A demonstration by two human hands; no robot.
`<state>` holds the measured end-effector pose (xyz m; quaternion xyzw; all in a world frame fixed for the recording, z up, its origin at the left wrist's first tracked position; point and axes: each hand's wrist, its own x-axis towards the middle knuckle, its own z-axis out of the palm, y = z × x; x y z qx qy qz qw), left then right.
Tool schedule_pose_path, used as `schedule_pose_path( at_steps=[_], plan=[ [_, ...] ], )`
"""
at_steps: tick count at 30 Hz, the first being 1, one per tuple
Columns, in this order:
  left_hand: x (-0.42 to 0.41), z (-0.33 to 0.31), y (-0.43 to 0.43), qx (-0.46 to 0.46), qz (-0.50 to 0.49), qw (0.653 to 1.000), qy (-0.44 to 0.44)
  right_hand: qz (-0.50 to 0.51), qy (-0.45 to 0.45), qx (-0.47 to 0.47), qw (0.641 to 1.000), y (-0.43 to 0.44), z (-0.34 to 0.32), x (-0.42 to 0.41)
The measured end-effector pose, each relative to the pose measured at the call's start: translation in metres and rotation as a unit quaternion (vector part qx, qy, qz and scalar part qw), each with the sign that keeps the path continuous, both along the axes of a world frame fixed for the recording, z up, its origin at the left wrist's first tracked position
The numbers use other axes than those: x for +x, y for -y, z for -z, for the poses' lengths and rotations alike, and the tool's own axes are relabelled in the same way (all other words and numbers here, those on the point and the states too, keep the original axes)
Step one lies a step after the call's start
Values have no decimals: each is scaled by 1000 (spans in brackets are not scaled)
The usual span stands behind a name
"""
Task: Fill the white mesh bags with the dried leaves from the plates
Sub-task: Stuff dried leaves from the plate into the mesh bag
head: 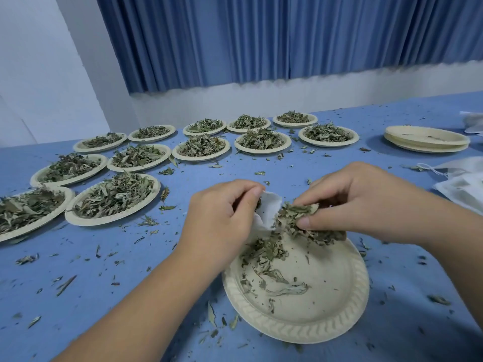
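The left hand (222,218) is pinching the bag (269,207) at its mouth, over the plate (300,333) at its 11 o'clock rim. The right hand (352,199) is gripping leaves (295,218) in curled fingers, touching the bag. Full plates (104,220) are crowding the tabletop (130,270) from 9 to 12 o'clock; the 7 o'clock stretch is lying open, strewn with scraps.

Makeshift packing room; blue curtain (261,35), blue-clothed table (104,270), leaf-filled plates (99,222).

We see a small white mesh bag (270,206) gaping just above the far rim of a round cream paper plate (326,291), with a clump of grey-green dried leaves (295,218) at its mouth. Beyond that plate, to the left, stand more leaf-heaped plates (104,222).
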<state>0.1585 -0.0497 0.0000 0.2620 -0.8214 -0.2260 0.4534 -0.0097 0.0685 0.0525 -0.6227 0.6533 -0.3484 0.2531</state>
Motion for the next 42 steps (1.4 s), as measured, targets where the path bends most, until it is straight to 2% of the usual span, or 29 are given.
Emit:
schedule_pose_path(
  at_steps=[5,15,18,20,26,35,37,42],
  plan=[
    [-1,0,-6,-5,11,1000,-5,30,9,-46,998,8,11,5],
    [-5,1,-12,28,39,998,-30,71,-158,-120,978,13,23,24],
    [-7,2,-13,37,42,998,-29,82,-237,-111,962,14,25,29],
    [-7,2,-14,44,46,998,-23,90,-248,-105,959,14,26,30],
    [-6,2,-14,79,48,995,-21,124,-182,-91,971,11,24,31],
    [-10,2,-19,101,65,993,-13,197,-198,-91,956,14,24,38],
    [-11,3,-20,110,65,992,-12,192,-168,-81,964,13,23,37],
    [-11,3,-20,120,64,990,-20,152,-28,-52,987,8,18,32]
  ],
)
